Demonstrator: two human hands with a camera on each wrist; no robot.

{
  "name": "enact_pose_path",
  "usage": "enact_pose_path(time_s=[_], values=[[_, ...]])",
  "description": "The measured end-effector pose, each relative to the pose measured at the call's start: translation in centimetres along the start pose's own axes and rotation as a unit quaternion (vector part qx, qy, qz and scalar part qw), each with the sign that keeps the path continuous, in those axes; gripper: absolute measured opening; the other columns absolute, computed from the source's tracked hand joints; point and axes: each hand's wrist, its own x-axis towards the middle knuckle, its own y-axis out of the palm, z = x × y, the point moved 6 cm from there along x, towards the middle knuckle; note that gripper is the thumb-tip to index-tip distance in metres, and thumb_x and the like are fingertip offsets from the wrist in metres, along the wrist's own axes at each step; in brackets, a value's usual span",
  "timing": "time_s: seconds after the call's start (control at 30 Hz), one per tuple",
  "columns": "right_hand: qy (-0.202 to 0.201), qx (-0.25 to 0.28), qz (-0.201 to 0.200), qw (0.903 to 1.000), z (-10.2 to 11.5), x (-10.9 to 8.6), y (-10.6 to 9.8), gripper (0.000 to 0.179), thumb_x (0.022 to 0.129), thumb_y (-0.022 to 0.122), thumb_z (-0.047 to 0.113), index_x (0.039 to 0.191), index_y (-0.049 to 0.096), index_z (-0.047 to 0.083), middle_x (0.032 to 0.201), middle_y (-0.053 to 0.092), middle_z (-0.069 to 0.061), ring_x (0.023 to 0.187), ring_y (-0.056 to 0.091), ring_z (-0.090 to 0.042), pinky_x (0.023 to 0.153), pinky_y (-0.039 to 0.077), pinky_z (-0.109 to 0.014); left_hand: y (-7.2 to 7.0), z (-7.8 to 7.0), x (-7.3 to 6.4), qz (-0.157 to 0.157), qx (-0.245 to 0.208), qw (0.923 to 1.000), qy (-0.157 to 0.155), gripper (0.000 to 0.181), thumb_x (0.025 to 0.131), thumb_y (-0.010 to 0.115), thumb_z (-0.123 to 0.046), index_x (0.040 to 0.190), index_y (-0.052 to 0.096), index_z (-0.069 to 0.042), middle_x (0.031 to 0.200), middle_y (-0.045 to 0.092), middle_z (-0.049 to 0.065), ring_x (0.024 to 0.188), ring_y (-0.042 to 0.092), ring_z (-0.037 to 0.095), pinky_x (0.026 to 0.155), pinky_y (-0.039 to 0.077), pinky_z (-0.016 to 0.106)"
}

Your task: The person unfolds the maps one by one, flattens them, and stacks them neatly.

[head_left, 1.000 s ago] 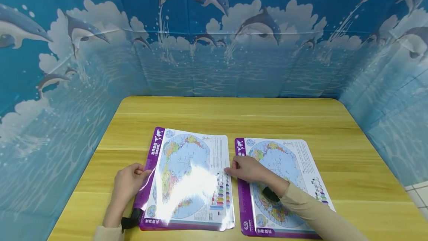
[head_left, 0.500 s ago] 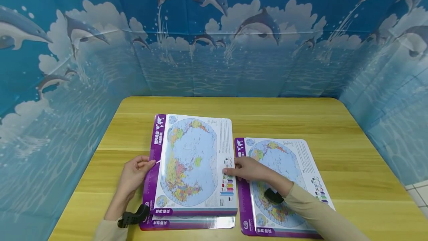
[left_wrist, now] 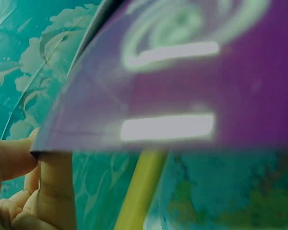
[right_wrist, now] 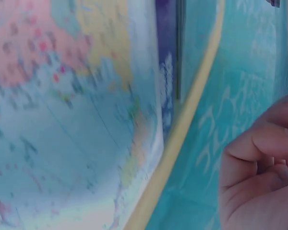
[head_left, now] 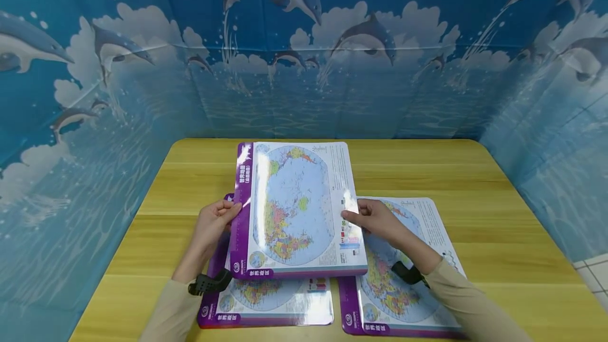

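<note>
A glossy world map (head_left: 304,194) with a purple left border is held up over the table in the head view. My left hand (head_left: 211,228) pinches its purple side between thumb and fingers, also seen in the left wrist view, where the purple border (left_wrist: 158,91) fills the top. My right hand (head_left: 382,220) grips its right edge, thumb on top and fingers underneath. Whether it is one sheet or several stacked, I cannot tell. Below lies another world map (head_left: 271,302), largely covered by the held one. To the right, a third map (head_left: 394,300) lies partly beneath my right forearm.
The yellow wooden table (head_left: 513,247) extends behind and to both sides of the maps. A blue dolphin-patterned curtain (head_left: 304,88) hangs round its back and sides. Black straps (head_left: 211,283) with small devices sit at both wrists.
Both hands have raised the held map and carried it away from me and to the right. More of the map beneath now shows. The right-hand map has stayed put.
</note>
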Motion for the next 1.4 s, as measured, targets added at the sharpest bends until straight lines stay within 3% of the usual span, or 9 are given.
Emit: enact_pose_path(time_s=[0.17,0.33,0.43,0.57,0.67,0.77,0.97,1.23,1.4], values=[[0.011,0.053,-0.044,0.9976,0.2,-0.4,-1.6,0.041,0.093,0.062,0.033,0.071,0.04,0.007,0.053,0.028,-0.001,0.047,0.027,-0.015,0.046,0.03,-0.031,1.3,-0.9,1.0,0.015,-0.011,0.9998,0.005,0.024,0.092,0.065,-0.018,0.094,0.059,0.005,0.07,0.065,0.002,0.056,0.057,0.011,0.051,0.048,0.022],[0.033,0.054,-0.071,0.9955,0.2,-1.0,-2.8,0.042,0.093,0.062,0.034,0.071,0.039,0.007,0.053,0.03,0.0,0.048,0.03,-0.018,0.049,0.033,-0.035,2.3,-1.5,1.4,0.031,-0.013,0.9993,0.014,0.024,0.092,0.065,-0.017,0.095,0.059,0.006,0.069,0.064,0.002,0.055,0.057,0.01,0.05,0.048,0.022],[0.043,0.044,-0.076,0.9952,0.2,-1.2,-3.3,0.038,0.092,0.062,0.036,0.075,0.05,0.004,0.055,0.048,-0.003,0.05,0.039,-0.022,0.05,0.039,-0.036,2.7,-1.8,1.6,0.042,-0.016,0.9988,0.022,0.022,0.092,0.065,-0.016,0.093,0.057,0.004,0.068,0.063,0.001,0.054,0.055,0.01,0.05,0.048,0.022],[0.051,0.057,-0.068,0.9948,0.2,-1.2,-3.6,0.041,0.093,0.061,0.039,0.097,0.063,-0.001,0.077,0.068,-0.01,0.057,0.055,-0.024,0.054,0.047,-0.035,3.0,-2.3,1.7,0.052,-0.026,0.9975,0.04,0.018,0.092,0.064,-0.013,0.093,0.055,0.003,0.069,0.064,0.002,0.053,0.055,0.011,0.049,0.049,0.023],[0.056,0.066,-0.062,0.9943,0.3,-1.2,-3.8,0.048,0.093,0.059,0.041,0.109,0.063,-0.004,0.085,0.07,-0.013,0.064,0.064,-0.025,0.056,0.052,-0.035,3.0,-2.6,1.7,0.055,-0.031,0.9965,0.055,0.014,0.093,0.063,-0.009,0.092,0.055,0.002,0.068,0.063,0.002,0.051,0.055,0.012,0.048,0.049,0.024],[0.066,0.054,-0.063,0.9943,0.4,-1.3,-4.1,0.052,0.092,0.059,0.044,0.111,0.063,-0.004,0.086,0.07,-0.012,0.067,0.066,-0.025,0.059,0.053,-0.039,2.8,-2.8,1.7,0.057,-0.032,0.9958,0.065,0.011,0.092,0.063,-0.007,0.091,0.055,0.001,0.068,0.064,0.0,0.051,0.055,0.011,0.048,0.049,0.024],[0.083,0.026,-0.083,0.9927,0.5,-2.3,-5.6,0.055,0.092,0.059,0.046,0.112,0.064,-0.005,0.082,0.069,-0.01,0.06,0.061,-0.021,0.057,0.05,-0.039,1.4,-3.3,1.8,0.05,-0.029,0.9947,0.085,0.014,0.091,0.064,-0.005,0.092,0.054,0.004,0.071,0.064,-0.001,0.052,0.055,0.01,0.047,0.048,0.021],[0.074,0.069,-0.085,0.9912,-0.9,-4.3,-8.2,0.05,0.097,0.055,0.036,0.117,0.056,-0.009,0.086,0.069,-0.009,0.069,0.067,-0.024,0.06,0.055,-0.036,-2.3,-3.8,2.0,0.039,-0.018,0.9944,0.097,0.018,0.092,0.064,-0.011,0.094,0.053,0.004,0.072,0.066,-0.002,0.056,0.061,0.011,0.05,0.051,0.023],[0.077,0.06,-0.084,0.9917,-2.0,-6.1,-11.0,0.041,0.099,0.051,0.033,0.115,0.058,-0.005,0.086,0.069,-0.005,0.072,0.066,-0.023,0.063,0.055,-0.034,-4.7,-3.3,2.4,0.038,-0.025,0.9938,0.101,0.013,0.092,0.064,-0.011,0.09,0.054,-0.001,0.072,0.066,-0.003,0.056,0.061,0.01,0.051,0.052,0.023]])
